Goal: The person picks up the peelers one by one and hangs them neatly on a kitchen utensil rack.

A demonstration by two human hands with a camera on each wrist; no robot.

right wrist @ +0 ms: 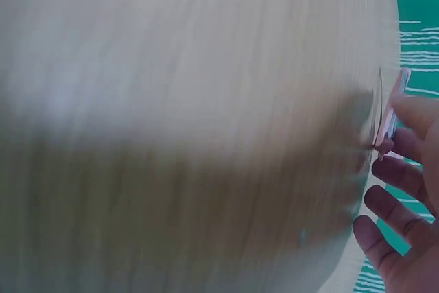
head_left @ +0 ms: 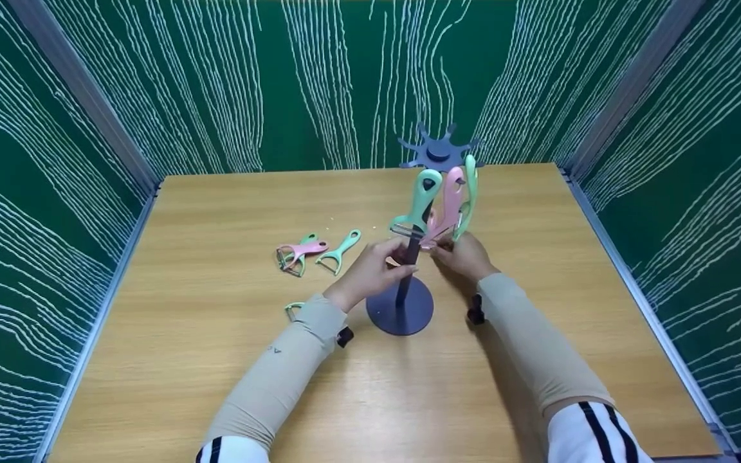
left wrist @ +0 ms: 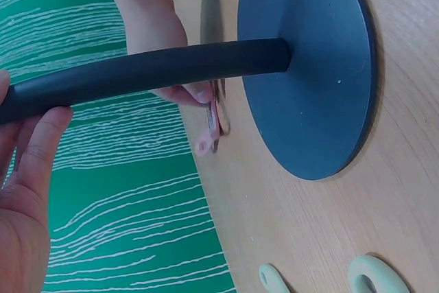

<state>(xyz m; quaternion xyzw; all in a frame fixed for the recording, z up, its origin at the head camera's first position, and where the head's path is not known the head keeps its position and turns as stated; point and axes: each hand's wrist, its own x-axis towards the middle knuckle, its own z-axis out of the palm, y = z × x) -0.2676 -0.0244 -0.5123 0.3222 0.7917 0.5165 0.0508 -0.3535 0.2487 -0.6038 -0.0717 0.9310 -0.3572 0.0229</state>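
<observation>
A dark blue stand has a round base [head_left: 383, 315], a slim pole [left wrist: 158, 66] and a star-shaped top [head_left: 438, 153] with several hooked arms. From it hang a mint peeler [head_left: 423, 200], a pink peeler [head_left: 453, 193] and a light green peeler [head_left: 471, 183]. My left hand [head_left: 374, 271] grips the pole below them, fingers and thumb around it. Just right of the pole, my right hand [head_left: 467, 256] pinches another pink peeler [right wrist: 389, 111] between thumb and forefinger; its other fingers are spread. Hanging peelers partly hide that one in the head view.
Left of the stand, a pink peeler [head_left: 309, 247] lies across a green one [head_left: 298, 265], beside a mint peeler [head_left: 348, 242]. Nearer, another green peeler [head_left: 293, 307] is partly covered by my left sleeve [head_left: 280, 366]. Green walls with white streaks enclose the wooden table [head_left: 216, 212].
</observation>
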